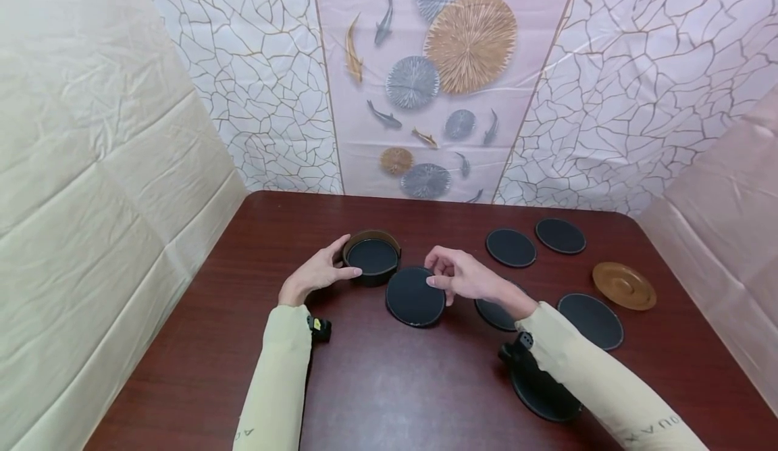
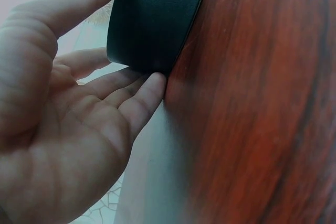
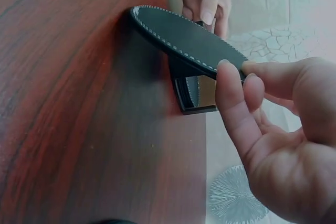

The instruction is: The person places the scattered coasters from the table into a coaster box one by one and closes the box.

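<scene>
A round black coaster holder (image 1: 383, 278) with a brown inside stands on the table, a black disc (image 1: 371, 256) lying within it. My left hand (image 1: 317, 274) holds its left side, thumb at the near rim. In the left wrist view, fingertips (image 2: 153, 85) meet the base of the holder's black wall (image 2: 152, 19). Just right of the holder, my right hand (image 1: 467, 275) pinches a round black coaster (image 1: 413, 299) by its edge. Pale stitching runs round this coaster (image 3: 184, 38) in the right wrist view, where it tilts in front of the holder's slotted side (image 3: 198, 110).
Several more black coasters lie on the right of the dark red table (image 1: 377, 390), among them a back one (image 1: 560, 235) and one beside it (image 1: 510, 248). Another coaster (image 1: 543, 397) is partly under the right forearm. A brown round lid (image 1: 624, 285) lies near the right edge.
</scene>
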A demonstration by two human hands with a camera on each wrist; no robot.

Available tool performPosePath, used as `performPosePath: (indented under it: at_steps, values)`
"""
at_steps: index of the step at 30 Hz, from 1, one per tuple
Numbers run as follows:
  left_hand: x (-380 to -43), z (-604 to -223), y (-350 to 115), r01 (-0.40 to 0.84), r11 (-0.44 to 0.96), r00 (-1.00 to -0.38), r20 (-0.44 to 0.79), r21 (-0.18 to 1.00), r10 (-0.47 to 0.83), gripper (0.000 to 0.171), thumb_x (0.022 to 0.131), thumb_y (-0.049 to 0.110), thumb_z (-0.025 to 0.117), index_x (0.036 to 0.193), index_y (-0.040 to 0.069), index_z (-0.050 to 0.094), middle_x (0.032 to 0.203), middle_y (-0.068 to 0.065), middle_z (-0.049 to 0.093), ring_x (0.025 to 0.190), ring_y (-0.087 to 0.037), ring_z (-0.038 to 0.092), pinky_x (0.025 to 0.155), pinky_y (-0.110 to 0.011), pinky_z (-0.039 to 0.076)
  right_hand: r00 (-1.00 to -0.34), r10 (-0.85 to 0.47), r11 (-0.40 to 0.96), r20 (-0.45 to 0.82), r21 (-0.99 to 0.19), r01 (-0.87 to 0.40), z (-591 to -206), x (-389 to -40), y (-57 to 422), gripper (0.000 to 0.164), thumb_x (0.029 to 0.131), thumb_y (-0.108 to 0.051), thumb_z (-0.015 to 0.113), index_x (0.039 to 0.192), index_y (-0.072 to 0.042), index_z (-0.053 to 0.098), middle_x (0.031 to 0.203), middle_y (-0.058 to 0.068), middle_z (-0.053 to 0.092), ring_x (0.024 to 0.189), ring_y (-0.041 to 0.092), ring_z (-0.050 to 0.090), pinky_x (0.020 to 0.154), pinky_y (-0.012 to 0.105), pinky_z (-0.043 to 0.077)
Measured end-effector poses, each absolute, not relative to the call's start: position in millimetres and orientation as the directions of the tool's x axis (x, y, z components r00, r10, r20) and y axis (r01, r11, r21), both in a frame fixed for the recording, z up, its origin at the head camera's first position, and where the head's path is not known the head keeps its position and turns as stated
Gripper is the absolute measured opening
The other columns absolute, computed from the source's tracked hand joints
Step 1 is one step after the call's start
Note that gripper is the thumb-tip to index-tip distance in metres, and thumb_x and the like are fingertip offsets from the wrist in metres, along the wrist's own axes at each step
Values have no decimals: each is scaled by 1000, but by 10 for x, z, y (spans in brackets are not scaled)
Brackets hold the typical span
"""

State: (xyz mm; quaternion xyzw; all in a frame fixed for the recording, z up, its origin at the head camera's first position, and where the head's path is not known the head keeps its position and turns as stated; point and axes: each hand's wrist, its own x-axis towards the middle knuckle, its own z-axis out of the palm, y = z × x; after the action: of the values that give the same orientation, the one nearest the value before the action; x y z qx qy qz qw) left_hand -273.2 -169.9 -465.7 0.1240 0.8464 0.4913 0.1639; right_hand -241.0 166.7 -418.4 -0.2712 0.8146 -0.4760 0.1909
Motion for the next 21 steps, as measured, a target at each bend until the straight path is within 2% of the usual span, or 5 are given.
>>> performPosePath:
  at_steps: [2, 6, 14, 21]
  values:
    - [-2733, -4660, -1699, 46, 491, -917, -158, 870, 366, 98, 84, 41, 77, 159, 24, 17, 164, -4, 22, 145, -31, 35, 108, -48, 41, -791, -611, 394, -35, -880, -265, -4150, -2412, 1658, 21, 95, -10, 64, 113, -6, 53, 82, 17, 56, 58, 52, 60, 59, 55, 55]
    - [-2738, -4672, -1694, 46, 494, -920, -156, 868, 361, 98, 84, 41, 77, 159, 24, 17, 163, -3, 23, 147, -30, 32, 109, -47, 40, -829, -560, 400, 7, -874, -277, -4077, -2440, 1636, 20, 95, -10, 64, 112, -9, 54, 81, 16, 57, 55, 49, 59, 58, 51, 55]
    - [-2739, -4665, -1688, 52, 502, -918, -157, 863, 365, 97, 84, 41, 76, 159, 25, 17, 163, -5, 24, 139, -30, 45, 103, -43, 44, -900, -426, 350, 89, -901, -255, -4061, -2631, 1569, 22, 95, -11, 65, 112, -5, 52, 78, 13, 54, 46, 28, 50, 46, 35, 47]
    - [-2746, -4667, -1704, 34, 508, -916, -177, 861, 361, 96, 85, 41, 76, 159, 27, 16, 162, -7, 24, 138, -31, 46, 106, -45, 44, -942, -323, 249, 94, -951, -181, -4136, -2804, 1443, 24, 95, -10, 64, 113, -3, 49, 77, 14, 54, 47, 21, 52, 48, 37, 49]
